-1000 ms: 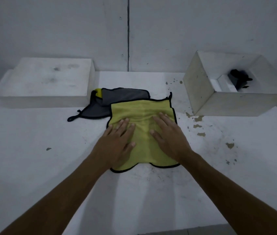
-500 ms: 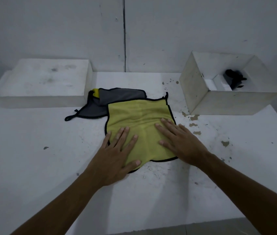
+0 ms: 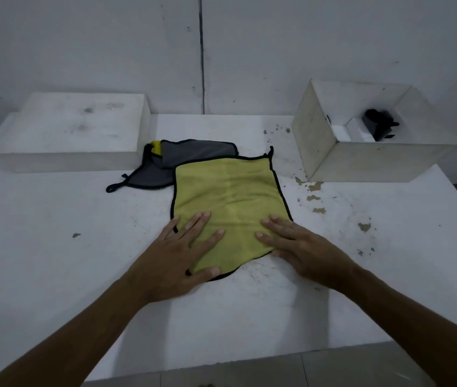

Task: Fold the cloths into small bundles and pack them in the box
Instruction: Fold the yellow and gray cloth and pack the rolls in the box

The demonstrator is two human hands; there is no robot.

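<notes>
A yellow cloth (image 3: 230, 196) with black trim lies spread flat in the middle of the white table (image 3: 54, 261). My left hand (image 3: 177, 255) rests flat on its near left corner, fingers spread. My right hand (image 3: 302, 247) lies flat on its near right corner, palm down. Behind the yellow cloth sits a crumpled grey cloth (image 3: 182, 157) with a black loop, partly overlapped by it. The open white box (image 3: 367, 163) stands at the back right; a dark bundle (image 3: 378, 125) and a white piece show inside it.
A flat white block (image 3: 76, 129) sits at the back left, against the wall. Brown chipped spots (image 3: 315, 196) mark the table between the cloth and the box. The table's near edge runs just below my forearms.
Both hands have slid toward me along the yellow cloth, from its middle down to its near corners, pressing it flat. The cloth looks smoother.
</notes>
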